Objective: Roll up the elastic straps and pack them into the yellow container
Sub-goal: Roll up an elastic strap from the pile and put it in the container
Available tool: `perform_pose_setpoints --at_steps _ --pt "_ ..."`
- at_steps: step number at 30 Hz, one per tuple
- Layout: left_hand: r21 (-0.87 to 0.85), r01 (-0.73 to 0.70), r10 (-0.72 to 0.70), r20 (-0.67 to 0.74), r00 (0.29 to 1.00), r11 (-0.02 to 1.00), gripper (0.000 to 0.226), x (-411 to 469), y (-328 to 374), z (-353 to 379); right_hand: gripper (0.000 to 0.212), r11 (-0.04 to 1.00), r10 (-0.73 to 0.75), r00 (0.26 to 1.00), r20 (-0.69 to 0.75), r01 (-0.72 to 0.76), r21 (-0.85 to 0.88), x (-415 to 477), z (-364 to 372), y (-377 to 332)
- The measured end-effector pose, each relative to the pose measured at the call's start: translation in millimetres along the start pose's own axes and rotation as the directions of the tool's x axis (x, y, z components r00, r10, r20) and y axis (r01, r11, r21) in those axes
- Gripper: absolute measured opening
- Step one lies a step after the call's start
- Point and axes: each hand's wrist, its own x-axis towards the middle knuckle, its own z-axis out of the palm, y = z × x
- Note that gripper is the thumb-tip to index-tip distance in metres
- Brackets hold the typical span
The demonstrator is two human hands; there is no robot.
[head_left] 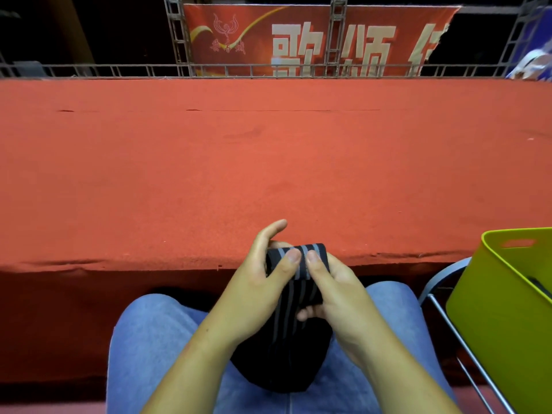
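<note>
A black elastic strap with grey stripes (pixel 301 282) is held over my lap, its upper end wound into a roll and the loose tail hanging down between my knees. My left hand (pixel 260 282) grips the roll from the left, thumb on top. My right hand (pixel 334 288) grips it from the right, thumb pressed on the roll and fingers curled under. The yellow container (pixel 501 309) stands at the lower right on a metal-framed chair, apart from both hands. A dark item shows just inside its right edge.
A red carpeted stage (pixel 268 162) stretches across in front of me, its front edge just beyond my hands. Behind it run a metal truss rail (pixel 239 70) and a red banner (pixel 313 37). The chair frame (pixel 454 318) sits beside my right knee.
</note>
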Motion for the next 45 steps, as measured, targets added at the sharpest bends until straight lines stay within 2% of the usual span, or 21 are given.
perform_pose_setpoints --at_steps 2,7,9,14,19,21,24,27,31,38,45 --pt "-0.034 0.030 -0.030 -0.006 1.000 0.999 0.051 1.3 -4.8 -3.4 0.031 1.000 -0.018 1.000 -0.017 0.018 -0.011 0.1 -0.4 3.2" --pt "0.068 0.066 -0.065 -0.013 0.998 0.995 0.033 -2.4 -15.6 -1.7 0.024 1.000 -0.030 0.997 -0.068 0.030 -0.002 2.7 -0.9 12.5" --pt "0.061 0.063 -0.061 -0.037 0.997 0.996 0.024 -2.8 -18.3 -0.2 0.022 1.000 -0.025 0.998 -0.063 0.026 0.014 2.6 -0.8 15.3" --pt "0.050 0.009 -0.005 -0.080 0.997 0.999 0.018 0.1 -21.1 0.8 0.024 0.998 -0.015 0.999 -0.032 0.016 0.054 2.5 -3.2 14.5" --pt "0.012 -0.011 0.012 -0.140 0.990 1.000 0.015 -0.9 -23.2 3.0 0.029 0.995 0.052 0.999 0.009 -0.052 0.084 1.3 -4.1 14.2" --pt "-0.025 0.000 -0.004 -0.149 0.989 1.000 0.015 -2.5 -24.1 5.7 0.028 0.997 0.035 0.999 -0.013 -0.034 0.071 1.5 -3.8 15.2" --pt "-0.079 0.041 -0.049 -0.101 0.994 0.996 0.019 -4.3 -23.6 9.5 0.026 0.998 -0.015 0.998 -0.055 0.018 0.059 2.0 -4.9 15.5" --pt "-0.052 0.043 -0.047 -0.078 0.996 0.998 0.021 -5.2 -22.0 10.4 0.026 0.997 -0.023 0.998 -0.063 0.028 0.072 1.1 -5.3 14.7" --pt "-0.049 0.015 -0.021 -0.119 0.993 0.999 0.018 -5.2 -20.0 10.1 0.031 0.992 0.043 0.998 -0.036 -0.038 0.121 -0.4 -5.4 12.2" --pt "-0.013 -0.005 0.003 -0.167 0.986 1.000 0.017 -5.2 -23.4 9.3 0.051 0.977 0.187 0.982 0.033 -0.190 0.100 -1.4 -6.0 10.8" --pt "-0.004 -0.008 0.007 -0.195 0.981 1.000 0.024 -2.2 -30.1 9.4 0.050 0.978 0.189 0.981 0.052 -0.192 0.078 -1.8 -5.0 9.1"
